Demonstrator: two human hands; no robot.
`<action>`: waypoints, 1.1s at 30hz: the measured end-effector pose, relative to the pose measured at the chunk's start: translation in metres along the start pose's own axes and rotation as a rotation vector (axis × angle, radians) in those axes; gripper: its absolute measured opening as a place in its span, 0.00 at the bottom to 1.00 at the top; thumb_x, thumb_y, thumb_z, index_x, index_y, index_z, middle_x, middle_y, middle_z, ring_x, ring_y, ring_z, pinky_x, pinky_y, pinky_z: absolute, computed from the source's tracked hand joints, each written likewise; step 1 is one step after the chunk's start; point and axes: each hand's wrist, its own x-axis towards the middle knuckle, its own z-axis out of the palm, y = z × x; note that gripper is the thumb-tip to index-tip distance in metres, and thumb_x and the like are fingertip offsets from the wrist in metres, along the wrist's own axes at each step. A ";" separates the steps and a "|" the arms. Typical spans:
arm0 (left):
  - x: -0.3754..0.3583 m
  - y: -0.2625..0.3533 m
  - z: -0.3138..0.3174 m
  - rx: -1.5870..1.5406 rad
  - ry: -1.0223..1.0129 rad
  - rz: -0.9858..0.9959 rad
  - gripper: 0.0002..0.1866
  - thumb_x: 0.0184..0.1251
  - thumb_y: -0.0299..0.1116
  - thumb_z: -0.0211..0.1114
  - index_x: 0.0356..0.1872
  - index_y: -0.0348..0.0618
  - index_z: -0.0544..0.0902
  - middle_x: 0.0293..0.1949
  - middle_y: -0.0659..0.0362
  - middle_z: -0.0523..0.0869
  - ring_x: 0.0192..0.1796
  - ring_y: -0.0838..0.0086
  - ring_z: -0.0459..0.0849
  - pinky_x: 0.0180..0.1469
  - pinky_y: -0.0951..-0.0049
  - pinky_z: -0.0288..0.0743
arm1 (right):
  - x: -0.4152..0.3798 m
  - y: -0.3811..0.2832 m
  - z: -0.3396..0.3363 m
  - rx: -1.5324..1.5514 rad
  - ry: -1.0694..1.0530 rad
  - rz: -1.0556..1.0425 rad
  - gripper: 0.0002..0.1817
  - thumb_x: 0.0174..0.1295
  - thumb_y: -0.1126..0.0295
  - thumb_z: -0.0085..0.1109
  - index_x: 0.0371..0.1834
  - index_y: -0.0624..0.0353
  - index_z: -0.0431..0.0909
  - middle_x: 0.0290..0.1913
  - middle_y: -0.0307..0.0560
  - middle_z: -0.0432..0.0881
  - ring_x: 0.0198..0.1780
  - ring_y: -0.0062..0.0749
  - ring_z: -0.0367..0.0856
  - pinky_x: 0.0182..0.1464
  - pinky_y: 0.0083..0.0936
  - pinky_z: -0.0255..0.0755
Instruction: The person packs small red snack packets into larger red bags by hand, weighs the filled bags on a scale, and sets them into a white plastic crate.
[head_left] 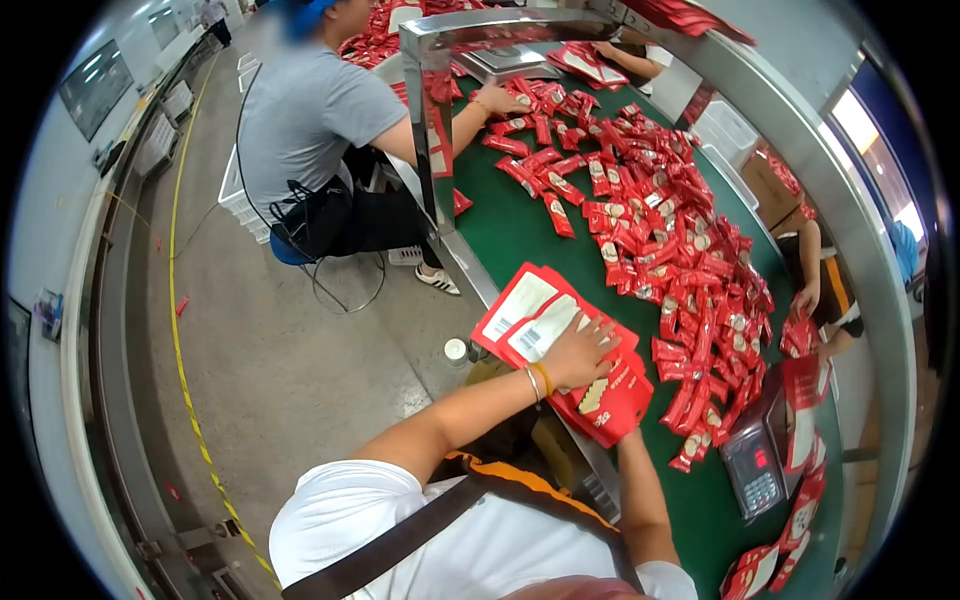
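Observation:
My left hand [580, 355] lies with fingers spread on several flat red pouches [527, 312] with white label panels, at the near edge of the green belt [490, 245]. A yellow band and a pale bangle circle its wrist. My right forearm [642, 490] reaches up to the lower edge of a red pouch [615, 400] with a picture on it; the pouch hides the fingers of that hand. Just beyond the pouches spreads a large heap of small red wrapped packets [660, 240].
A digital scale [755, 470] with a lit red display stands to the right, near more red pouches [770, 560]. A metal frame [430, 130] rises at the belt's edge. A seated co-worker [310, 130] reaches into the heap; another person's hands [808, 300] hold packets opposite.

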 end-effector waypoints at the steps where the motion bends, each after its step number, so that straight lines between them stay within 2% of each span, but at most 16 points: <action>1: 0.002 0.001 -0.004 0.011 0.001 -0.009 0.30 0.72 0.50 0.51 0.71 0.47 0.69 0.73 0.49 0.66 0.75 0.54 0.61 0.77 0.45 0.45 | 0.010 0.005 0.002 0.036 0.039 -0.018 0.26 0.70 0.68 0.54 0.72 0.56 0.63 0.68 0.44 0.73 0.67 0.37 0.73 0.67 0.35 0.70; 6: -0.002 0.011 0.011 0.044 0.072 0.027 0.31 0.71 0.53 0.50 0.70 0.47 0.71 0.72 0.50 0.67 0.75 0.54 0.61 0.77 0.45 0.44 | 0.036 0.019 -0.006 0.092 0.138 -0.069 0.26 0.72 0.68 0.52 0.72 0.56 0.63 0.67 0.44 0.73 0.66 0.36 0.73 0.67 0.35 0.70; 11: 0.010 0.027 0.024 0.071 -0.086 0.093 0.29 0.72 0.54 0.48 0.66 0.50 0.75 0.67 0.52 0.74 0.72 0.57 0.65 0.77 0.47 0.45 | 0.041 0.023 -0.011 0.113 0.163 -0.105 0.25 0.73 0.69 0.50 0.72 0.56 0.63 0.67 0.45 0.73 0.66 0.36 0.73 0.67 0.36 0.70; 12: 0.020 0.025 0.036 0.067 -0.043 0.127 0.25 0.71 0.52 0.50 0.61 0.50 0.79 0.60 0.53 0.78 0.68 0.59 0.69 0.72 0.49 0.53 | 0.043 0.024 -0.011 0.114 0.161 -0.107 0.25 0.73 0.69 0.50 0.72 0.56 0.62 0.67 0.45 0.73 0.66 0.36 0.73 0.67 0.36 0.70; 13: 0.033 0.027 0.036 0.071 -0.036 0.139 0.25 0.71 0.52 0.50 0.61 0.50 0.79 0.60 0.53 0.78 0.68 0.59 0.69 0.72 0.49 0.53 | 0.042 0.025 -0.011 0.115 0.158 -0.110 0.24 0.73 0.69 0.49 0.72 0.56 0.62 0.67 0.45 0.73 0.66 0.36 0.73 0.67 0.36 0.70; 15: 0.064 0.028 0.033 -0.038 -0.276 0.060 0.22 0.67 0.49 0.56 0.55 0.51 0.83 0.54 0.55 0.80 0.62 0.61 0.74 0.65 0.54 0.62 | 0.042 0.026 -0.014 0.104 0.155 -0.115 0.24 0.73 0.69 0.49 0.72 0.56 0.62 0.67 0.45 0.73 0.66 0.36 0.73 0.67 0.36 0.70; 19: 0.093 0.030 0.031 0.031 -0.252 0.196 0.21 0.59 0.50 0.63 0.50 0.54 0.85 0.49 0.56 0.81 0.56 0.61 0.78 0.56 0.58 0.68 | 0.035 0.024 -0.021 0.076 0.160 -0.122 0.23 0.74 0.69 0.47 0.72 0.56 0.62 0.67 0.45 0.73 0.66 0.36 0.74 0.67 0.36 0.70; 21: 0.099 0.027 0.033 -0.023 -0.399 0.254 0.22 0.53 0.52 0.67 0.47 0.54 0.86 0.48 0.55 0.82 0.52 0.60 0.81 0.52 0.58 0.69 | 0.027 0.029 -0.024 0.063 0.155 -0.117 0.23 0.75 0.69 0.46 0.72 0.56 0.62 0.67 0.45 0.73 0.65 0.36 0.74 0.67 0.36 0.70; 22: 0.097 0.026 0.037 0.021 -0.411 0.261 0.21 0.51 0.52 0.68 0.44 0.53 0.86 0.42 0.55 0.85 0.49 0.61 0.84 0.50 0.56 0.71 | 0.021 0.032 -0.025 0.048 0.147 -0.112 0.23 0.75 0.69 0.46 0.72 0.56 0.62 0.67 0.45 0.73 0.65 0.35 0.74 0.67 0.36 0.70; 25: 0.096 0.025 0.048 -0.014 -0.506 0.196 0.18 0.54 0.49 0.66 0.41 0.52 0.84 0.35 0.58 0.88 0.44 0.64 0.86 0.47 0.58 0.73 | 0.005 0.046 -0.031 -0.039 0.103 -0.112 0.23 0.76 0.69 0.45 0.72 0.56 0.62 0.67 0.45 0.73 0.65 0.35 0.74 0.67 0.36 0.70; 27: 0.092 0.026 0.051 -0.054 -0.437 0.203 0.15 0.56 0.47 0.65 0.40 0.51 0.83 0.32 0.60 0.88 0.40 0.65 0.87 0.44 0.58 0.74 | -0.008 0.058 -0.042 -0.007 0.061 -0.106 0.22 0.76 0.69 0.44 0.72 0.56 0.62 0.67 0.45 0.73 0.65 0.35 0.74 0.67 0.36 0.70; 28: 0.089 0.026 0.047 -0.095 -0.370 0.204 0.12 0.58 0.45 0.64 0.39 0.51 0.81 0.28 0.62 0.88 0.36 0.65 0.87 0.42 0.59 0.74 | -0.013 0.045 -0.038 0.361 0.076 -0.029 0.28 0.67 0.64 0.60 0.69 0.60 0.68 0.62 0.45 0.78 0.61 0.33 0.78 0.63 0.31 0.72; 29: 0.088 0.026 0.044 -0.094 -0.366 0.204 0.12 0.58 0.45 0.64 0.39 0.51 0.81 0.28 0.62 0.88 0.36 0.65 0.87 0.42 0.59 0.74 | -0.025 0.031 -0.039 0.358 0.075 -0.031 0.28 0.67 0.64 0.60 0.69 0.60 0.68 0.62 0.45 0.78 0.61 0.33 0.78 0.63 0.31 0.72; 31: 0.079 0.036 0.017 -0.202 -0.327 0.133 0.09 0.62 0.41 0.62 0.37 0.49 0.79 0.24 0.60 0.86 0.31 0.61 0.86 0.39 0.60 0.75 | -0.060 -0.040 -0.019 -0.289 0.359 0.020 0.30 0.68 0.61 0.60 0.70 0.62 0.67 0.62 0.48 0.78 0.61 0.32 0.77 0.63 0.29 0.71; 32: 0.077 0.037 0.010 -0.201 -0.328 0.134 0.09 0.62 0.41 0.62 0.37 0.49 0.79 0.24 0.60 0.86 0.31 0.61 0.86 0.39 0.60 0.75 | -0.065 -0.045 -0.023 -0.269 0.509 -0.066 0.32 0.67 0.59 0.60 0.71 0.63 0.65 0.62 0.50 0.77 0.61 0.34 0.76 0.64 0.29 0.70; 33: 0.075 0.039 0.005 -0.208 -0.204 0.131 0.09 0.63 0.41 0.63 0.37 0.49 0.79 0.23 0.58 0.86 0.30 0.59 0.86 0.38 0.59 0.75 | -0.070 -0.048 -0.026 -0.245 0.662 -0.152 0.35 0.67 0.57 0.61 0.72 0.64 0.63 0.63 0.53 0.76 0.62 0.35 0.76 0.65 0.29 0.68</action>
